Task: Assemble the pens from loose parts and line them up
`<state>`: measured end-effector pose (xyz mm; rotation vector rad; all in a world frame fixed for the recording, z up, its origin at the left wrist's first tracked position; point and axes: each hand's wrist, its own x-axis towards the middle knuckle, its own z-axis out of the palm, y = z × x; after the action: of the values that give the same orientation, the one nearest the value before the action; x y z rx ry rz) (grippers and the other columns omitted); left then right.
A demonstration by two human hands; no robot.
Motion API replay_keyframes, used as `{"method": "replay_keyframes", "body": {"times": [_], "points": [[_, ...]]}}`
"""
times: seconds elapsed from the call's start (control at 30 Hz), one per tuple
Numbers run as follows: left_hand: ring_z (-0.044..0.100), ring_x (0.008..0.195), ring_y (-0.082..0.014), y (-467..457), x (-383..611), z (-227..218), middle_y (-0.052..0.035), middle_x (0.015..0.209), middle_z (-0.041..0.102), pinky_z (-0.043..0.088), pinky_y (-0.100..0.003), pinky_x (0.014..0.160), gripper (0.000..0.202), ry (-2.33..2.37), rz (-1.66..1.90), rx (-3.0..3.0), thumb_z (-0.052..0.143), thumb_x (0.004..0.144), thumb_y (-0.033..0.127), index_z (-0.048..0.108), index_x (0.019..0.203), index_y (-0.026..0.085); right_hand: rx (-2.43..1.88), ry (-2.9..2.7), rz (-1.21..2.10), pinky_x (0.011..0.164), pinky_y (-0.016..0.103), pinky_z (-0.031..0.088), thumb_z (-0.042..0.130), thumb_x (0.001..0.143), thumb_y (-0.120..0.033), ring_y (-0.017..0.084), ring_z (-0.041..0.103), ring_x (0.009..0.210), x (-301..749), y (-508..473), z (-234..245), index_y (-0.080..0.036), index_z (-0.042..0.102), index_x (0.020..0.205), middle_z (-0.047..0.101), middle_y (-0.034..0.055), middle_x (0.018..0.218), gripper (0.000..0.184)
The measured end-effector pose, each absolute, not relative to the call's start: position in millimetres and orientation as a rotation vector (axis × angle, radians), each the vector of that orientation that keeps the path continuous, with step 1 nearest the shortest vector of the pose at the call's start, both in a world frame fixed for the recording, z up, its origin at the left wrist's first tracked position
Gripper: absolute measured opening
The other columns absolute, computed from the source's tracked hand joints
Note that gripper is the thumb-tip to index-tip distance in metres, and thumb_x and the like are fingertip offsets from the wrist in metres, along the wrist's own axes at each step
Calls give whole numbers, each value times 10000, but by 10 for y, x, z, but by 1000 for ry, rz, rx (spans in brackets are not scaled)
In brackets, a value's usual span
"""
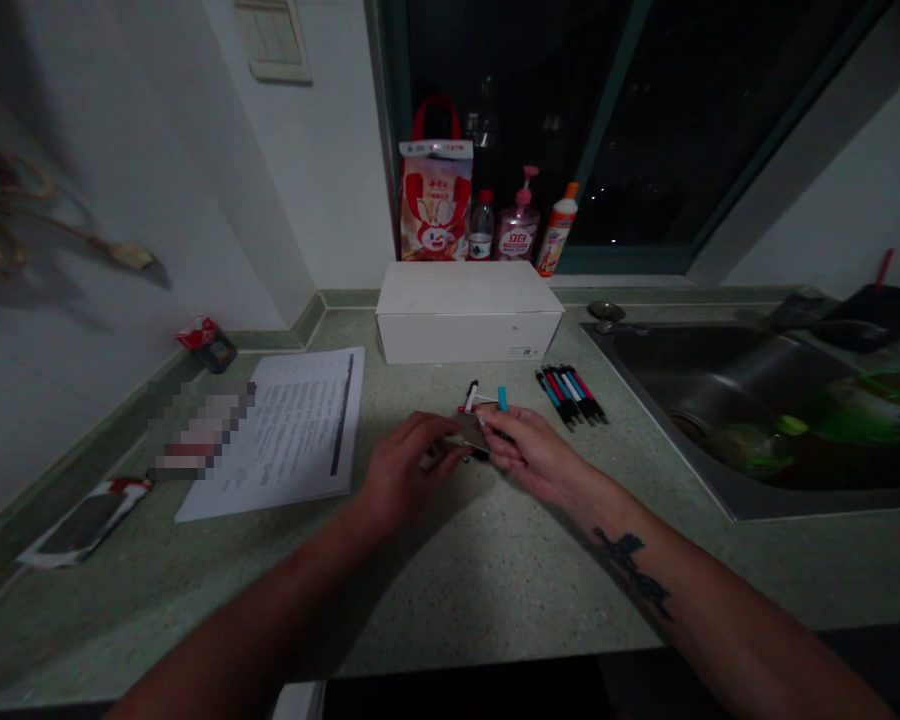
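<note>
A printed paper sheet (300,430) lies on the speckled counter (450,590), just left of the left hand (409,465), its grip pressed together on a small flat tan piece (471,432). The right hand (529,450) pinches that piece from the other side, near a row of pens (570,393).

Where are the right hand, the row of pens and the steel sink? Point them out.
right hand (532,455), head view, back of the hand
row of pens (570,395), head view, middle of the barrels
steel sink (832,500), head view, front rim
</note>
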<state>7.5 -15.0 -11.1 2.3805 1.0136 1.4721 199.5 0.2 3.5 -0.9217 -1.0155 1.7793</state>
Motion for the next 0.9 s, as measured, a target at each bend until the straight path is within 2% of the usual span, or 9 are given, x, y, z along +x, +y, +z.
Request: {"method": "replay_keyframes", "body": {"times": [0.13,0.33,0.43,0.53,0.63,0.73,0.8,0.9], "points": [[685,764,-129,-163,77,-115,-24,938,685,592,-245,669,180,939,1568,2505,699,922,255,639,1086,210,-875,-922,1933,397,187,106,842,666,-371,10,201,428,1865,-92,-31,-159,605,794,461,-87,604,342],[701,851,-159,-195,49,-95,-39,962,717,599,-287,754,164,994,1490,2611,674,936,216,663,1100,217,-878,-932,1993,396,173,112,813,683,-313,14,192,423,1860,-95,-109,-169,595,795,406,-110,585,285],[708,843,-166,-188,36,-88,-41,929,746,597,-296,761,112,1027,1494,2547,671,936,204,687,1046,208,-879,-965,1954,394,188,129,764,736,-377,27,223,422,1870,-96,-77,-177,585,787,445,-87,610,273],[707,793,-168,-155,25,-84,-38,856,752,595,-300,735,50,1164,1486,2339,667,932,209,716,939,203,-866,-1064,1932,392,214,138,570,865,-480,60,263,433,1872,-97,-73,-188,606,877,526,-40,679,294],[703,780,-164,-129,18,-73,-43,863,749,595,-299,724,79,1301,1434,2080,650,924,189,727,919,199,-946,-1408,1636,438,224,257,444,943,-441,101,375,500,1884,-91,-134,-208,608,958,534,-25,710,285],[701,793,-167,-128,21,-66,-42,888,746,597,-314,737,92,1320,1401,1978,637,918,187,726,930,205,-1058,-1834,1092,667,279,443,446,974,-344,164,563,755,1915,-79,-213,-212,605,972,607,24,842,207],[697,790,-173,-134,26,-73,-37,886,744,594,-329,743,86,1312,1394,1992,643,911,193,725,927,214,-1100,-2008,844,823,344,471,418,993,-291,208,604,933,1938,-72,-241,-211,608,1045,651,68,985,212],[691,788,-179,-137,29,-104,-37,883,744,585,-345,745,98,1295,1422,2078,638,904,166,719,924,216,-1119,-2131,657,917,400,476,383,1012,-249,239,613,1059,1960,-68,-230,-207,607,1153,667,106,1113,268]]}}
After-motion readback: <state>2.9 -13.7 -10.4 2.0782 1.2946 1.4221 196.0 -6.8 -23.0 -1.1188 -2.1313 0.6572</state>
